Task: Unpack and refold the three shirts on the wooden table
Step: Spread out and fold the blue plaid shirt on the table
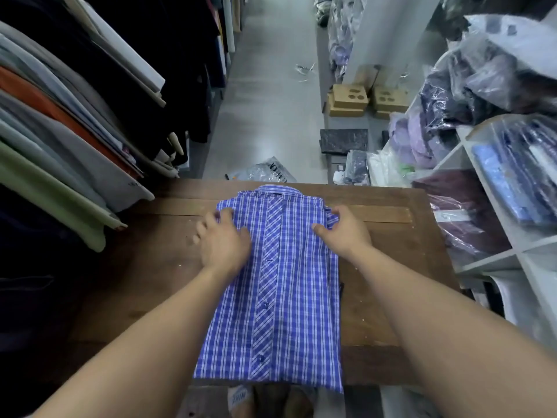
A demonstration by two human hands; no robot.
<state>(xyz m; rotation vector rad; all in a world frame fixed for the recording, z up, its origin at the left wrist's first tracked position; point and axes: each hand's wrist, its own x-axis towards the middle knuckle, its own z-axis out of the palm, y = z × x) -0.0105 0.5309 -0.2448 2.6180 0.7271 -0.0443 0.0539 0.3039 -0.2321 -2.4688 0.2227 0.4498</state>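
A shirt (289, 297) lies on the middle of a table (391, 282), collar (275, 189) farthest away, with hanging clothes (60, 131) to its left and shelves (494, 257) to its right.

Head-worn view, steeply down over table (391, 267)

Dark wooden surface (388, 267), one garment on it.
A blue plaid shirt (289, 312) lies folded, buttoned front up, collar toward the far edge, hem overhanging the near edge; pale specks dot the bare wood.

Grey floor (265, 122) btwn clothes rack (60, 116) & white shelves (488, 263).
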